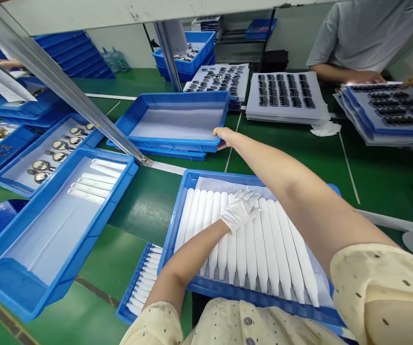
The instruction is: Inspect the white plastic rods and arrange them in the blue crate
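My left hand (240, 211), in a white glove, lies flat on a row of long white pieces (253, 254), each narrowing to a tip at the near end. These pieces lie side by side on white paper inside a blue plastic tray (173, 225) in front of me. My right arm stretches forward over that tray. At its end, my right hand (224, 137) grips the near right corner of another blue tray (177, 143), with a yellow cover on the thumb tip. White paper lines this held tray, which sits on a further blue tray.
On the left, a blue tray (15, 306) holds several flat white pieces (96, 179). Beyond are trays of shiny metal parts (60, 145). A metal post (65, 91) slants nearby. Stacked sheets of dark parts (285, 96) and a co-worker (357, 38) are across the bench.
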Demonstrator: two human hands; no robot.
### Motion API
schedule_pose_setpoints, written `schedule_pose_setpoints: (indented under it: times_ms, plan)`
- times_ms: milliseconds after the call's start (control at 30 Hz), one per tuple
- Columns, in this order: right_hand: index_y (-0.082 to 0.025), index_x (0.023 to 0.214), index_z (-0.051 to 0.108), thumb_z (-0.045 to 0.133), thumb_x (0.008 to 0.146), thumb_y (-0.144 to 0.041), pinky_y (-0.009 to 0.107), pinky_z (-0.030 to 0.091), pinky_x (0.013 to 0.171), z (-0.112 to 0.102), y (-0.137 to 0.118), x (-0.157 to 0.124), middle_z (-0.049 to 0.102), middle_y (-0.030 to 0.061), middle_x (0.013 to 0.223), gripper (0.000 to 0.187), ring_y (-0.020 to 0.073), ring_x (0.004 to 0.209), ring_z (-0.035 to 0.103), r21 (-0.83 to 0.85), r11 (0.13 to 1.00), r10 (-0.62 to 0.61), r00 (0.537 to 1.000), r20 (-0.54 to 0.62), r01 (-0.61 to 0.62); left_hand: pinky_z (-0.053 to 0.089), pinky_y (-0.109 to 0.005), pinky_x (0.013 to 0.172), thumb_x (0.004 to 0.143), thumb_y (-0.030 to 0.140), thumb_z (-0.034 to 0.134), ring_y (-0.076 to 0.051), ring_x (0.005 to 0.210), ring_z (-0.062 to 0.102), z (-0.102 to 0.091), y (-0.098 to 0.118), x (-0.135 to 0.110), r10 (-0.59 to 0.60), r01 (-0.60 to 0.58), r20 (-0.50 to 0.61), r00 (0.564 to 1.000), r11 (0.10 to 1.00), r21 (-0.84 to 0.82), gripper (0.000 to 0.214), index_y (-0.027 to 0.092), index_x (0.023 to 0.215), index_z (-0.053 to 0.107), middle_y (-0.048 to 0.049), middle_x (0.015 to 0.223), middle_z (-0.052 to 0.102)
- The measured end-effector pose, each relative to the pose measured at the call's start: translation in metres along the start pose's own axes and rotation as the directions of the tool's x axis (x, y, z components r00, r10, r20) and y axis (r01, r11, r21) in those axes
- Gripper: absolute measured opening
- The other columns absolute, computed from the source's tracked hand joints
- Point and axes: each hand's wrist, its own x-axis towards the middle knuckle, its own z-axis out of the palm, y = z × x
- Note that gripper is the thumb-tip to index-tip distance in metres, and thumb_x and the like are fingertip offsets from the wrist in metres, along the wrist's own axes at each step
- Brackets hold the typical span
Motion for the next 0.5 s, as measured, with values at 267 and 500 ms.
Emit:
schedule_pose_setpoints:
  times_ms: [267, 500]
  plan:
    - [-0.02, 0.091, 0.051, 0.058, 0.081, -0.02, 0.046, 0.068, 0.066, -0.061, -0.018, -0.054, 0.056, 0.0054, 0.069, 0.013, 0.0251, 0.072, 0.066, 0.223, 0.975, -0.032, 0.998, 0.047, 0.021, 0.047, -0.04, 0.124, 0.114, 0.033, 0.025, -0.021, 0.132, 0.064, -0.123, -0.09, 0.017, -0.204, 0.183, -0.428, 0.881, 0.979, -0.091, 0.049, 0.022, 0.126, 0.071, -0.0092, 0.134, 0.072]
    - [-0.021, 0.086, 0.05, 0.058, 0.082, -0.019, 0.053, 0.068, 0.073, -0.117, -0.02, -0.085, 0.055, 0.0047, 0.069, 0.01, 0.024, 0.071, 0.064, 0.273, 0.959, -0.059, 0.996, -0.066, 0.075, 0.054, -0.056, 0.106, 0.103, 0.032, 0.06, -0.034, 0.114, 0.071, -0.216, -0.244, 0.087, -0.549, 0.592, -0.313, 0.775, 0.804, 0.055, 0.026, 0.008, 0.104, 0.07, -0.0206, 0.107, 0.076]
